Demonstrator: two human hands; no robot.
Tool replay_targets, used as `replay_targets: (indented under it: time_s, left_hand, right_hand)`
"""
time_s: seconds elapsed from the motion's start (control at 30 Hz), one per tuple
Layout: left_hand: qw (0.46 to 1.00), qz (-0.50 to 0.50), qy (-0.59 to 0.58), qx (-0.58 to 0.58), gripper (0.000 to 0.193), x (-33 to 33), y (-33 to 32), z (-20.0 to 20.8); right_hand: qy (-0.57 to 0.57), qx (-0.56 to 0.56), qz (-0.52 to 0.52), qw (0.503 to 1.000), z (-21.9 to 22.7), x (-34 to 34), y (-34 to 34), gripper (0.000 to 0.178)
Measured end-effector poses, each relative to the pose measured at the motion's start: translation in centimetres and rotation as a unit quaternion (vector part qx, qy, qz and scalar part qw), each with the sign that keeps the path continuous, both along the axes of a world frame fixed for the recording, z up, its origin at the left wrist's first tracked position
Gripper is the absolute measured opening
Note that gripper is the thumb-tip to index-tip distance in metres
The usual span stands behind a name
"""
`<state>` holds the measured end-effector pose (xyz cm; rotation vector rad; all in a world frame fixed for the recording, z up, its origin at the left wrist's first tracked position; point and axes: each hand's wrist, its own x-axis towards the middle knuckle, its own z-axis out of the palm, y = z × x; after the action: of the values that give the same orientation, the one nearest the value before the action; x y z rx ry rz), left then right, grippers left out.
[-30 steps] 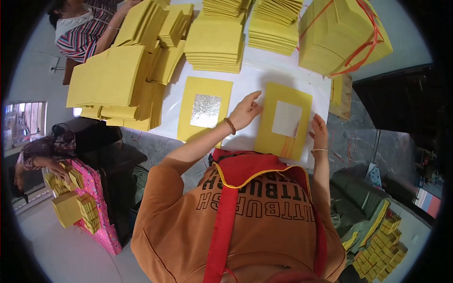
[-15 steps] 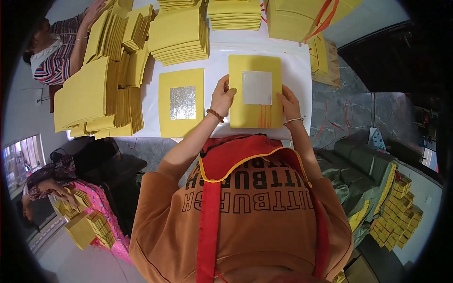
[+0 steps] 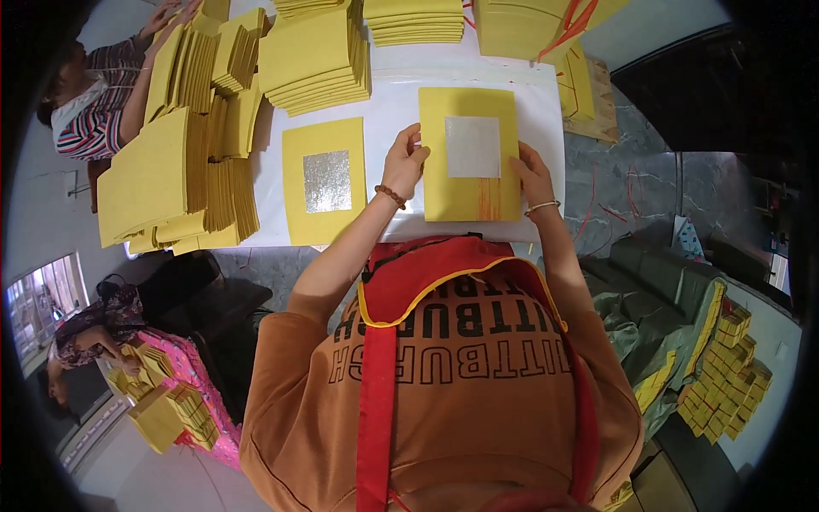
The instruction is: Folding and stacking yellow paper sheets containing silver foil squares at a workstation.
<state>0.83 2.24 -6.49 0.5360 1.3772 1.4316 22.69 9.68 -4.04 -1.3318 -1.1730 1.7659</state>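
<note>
A yellow joss paper [image 3: 448, 192] with a silver foil square and orange streaks lies on the white table in front of me. At its left edge is my left hand [image 3: 404, 162], fingers curled and thumb touching the side. My right hand [image 3: 535, 177] grips the opposite edge, its thumb on top and its other fingers partly hidden. Whether this is one sheet or a thin pile I cannot tell. Left of my left forearm rests another yellow joss paper [image 3: 294, 188] with a shinier foil square.
Folded yellow paper stacks [image 3: 311, 55] fill the table's far side, with more piled at the left [image 3: 153, 179]. Red ties [image 3: 580, 30] lie over a large yellow block at the far right. One person [image 3: 94, 94] works at the far left, another person's hand [image 3: 98, 341] at the lower left.
The joss paper between my hands has shifted slightly right and away from me in the picture, both hands moving with it. The whole view has also moved a little.
</note>
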Motion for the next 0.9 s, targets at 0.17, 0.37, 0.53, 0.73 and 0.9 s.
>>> replay_targets:
  time_s: [0.17,0.37,0.53,0.73,0.9]
  left_hand:
    - [0.999,-0.009,0.032,-0.006,0.043,-0.3,-0.1,0.2]
    - [0.843,-0.086,0.519,0.110,0.042,-1.0,-1.8,3.2]
    - [0.692,-0.286,0.626,0.216,0.046,1.1,-4.6,6.1]
    - [0.627,-0.347,0.663,0.217,0.049,1.5,-4.9,5.8]
    - [0.687,-0.349,0.589,0.243,0.031,0.7,-4.3,5.8]
  right_hand:
    - [-0.014,0.025,-0.010,1.000,0.3,-0.7,-0.6,0.042]
    - [-0.209,0.339,0.031,0.917,-0.2,1.0,-0.4,0.041]
    - [-0.261,0.509,0.285,0.769,0.1,1.5,-0.4,0.025]
    - [-0.111,0.372,0.212,0.897,-1.2,1.8,0.2,0.021]
    - [0.028,0.113,0.156,0.981,-1.5,2.5,0.9,0.030]
